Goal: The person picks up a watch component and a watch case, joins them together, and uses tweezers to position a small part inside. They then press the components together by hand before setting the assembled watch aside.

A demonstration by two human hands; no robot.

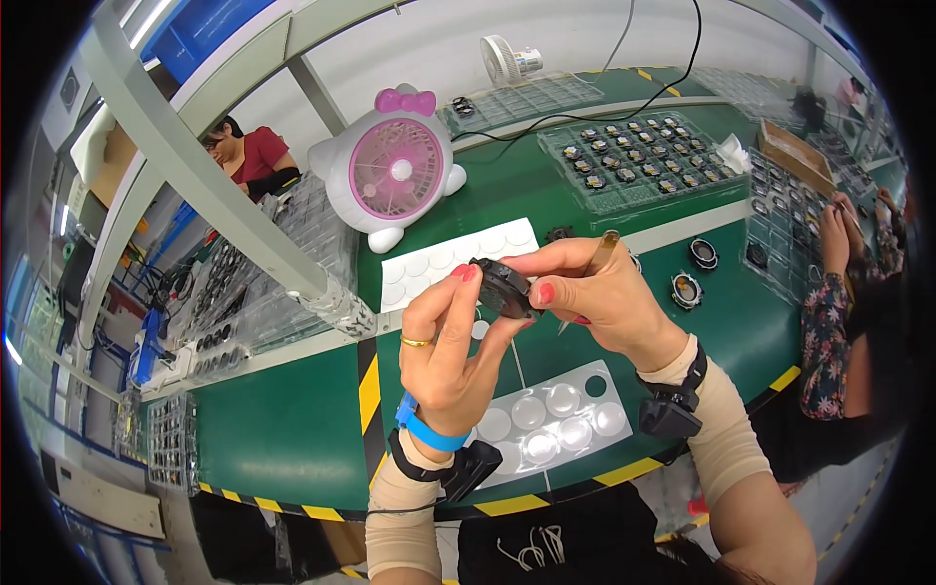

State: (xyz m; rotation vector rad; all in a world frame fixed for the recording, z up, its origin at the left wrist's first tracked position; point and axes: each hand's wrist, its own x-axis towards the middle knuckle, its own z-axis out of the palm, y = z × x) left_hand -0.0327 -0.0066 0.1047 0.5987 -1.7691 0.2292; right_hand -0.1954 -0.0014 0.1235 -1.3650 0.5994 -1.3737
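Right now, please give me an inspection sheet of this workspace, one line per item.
Surface: green bench mat with yellow-black edge stripes.
Job's things: small round black part held by both hands; white sheet of clear round discs below.
Clutter: pink-and-white cat-shaped desk fan; clear tray of small round parts; second white disc sheet.
Grips: left hand and right hand pinch the part; the right hand also holds a thin stick.
Cables: black cable behind the fan.
Surroundings: co-worker's hands at right.

My nails [546,292] were painted red, and my wristband [429,429] was bright blue. The round part [507,290] I held was black. The table [283,429] was green, edged in yellow-and-black stripes. The fan [390,171] was white with a pink bow.
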